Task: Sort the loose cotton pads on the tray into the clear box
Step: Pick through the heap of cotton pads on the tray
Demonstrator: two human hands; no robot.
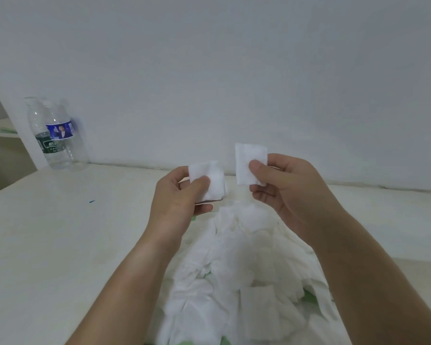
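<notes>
Cotton pads (pixel 234 270) lie heaped at six o'clock, most sorting seemingly undone, left grip (pixel 177 195) pinching a small stack (pixel 213 180), right grip (pixel 284 188) pinching one pad (pixel 245 160) at twelve.

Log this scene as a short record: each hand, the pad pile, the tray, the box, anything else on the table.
Left hand: pinches a small stack of pads
Right hand: pinches a single pad, upright
Tray: green, mostly covered
Pile: loose pads heaped on it
Clear box: not clearly visible
Other: two water bottles, far left of the table
</notes>
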